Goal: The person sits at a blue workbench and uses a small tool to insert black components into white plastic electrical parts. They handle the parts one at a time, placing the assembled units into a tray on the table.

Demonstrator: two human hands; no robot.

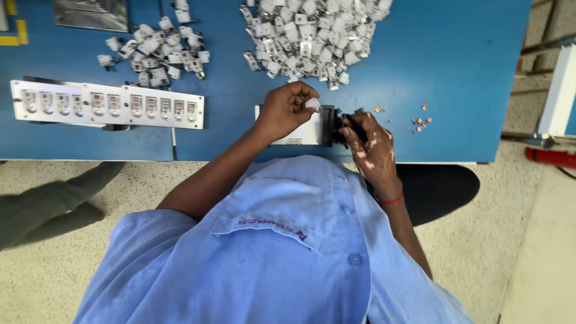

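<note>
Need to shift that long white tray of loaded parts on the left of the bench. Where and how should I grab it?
Grip the long white tray at its two short ends, coming from above, one hand per end. It lies flat and lengthwise on the blue bench, with a row of small parts seated on top, so a middle pinch would likely press on them. The right end is clear; a dark tab juts out at the left.

Blue counter seen from above, pale front edge run along near side. Speckled beige floor laid below. Black round stool seat set under counter edge. Red cylinder laid on floor at right, beside white upright panel. Yellow tape marks stuck at counter's far left corner. Scene evenly lit.
</note>
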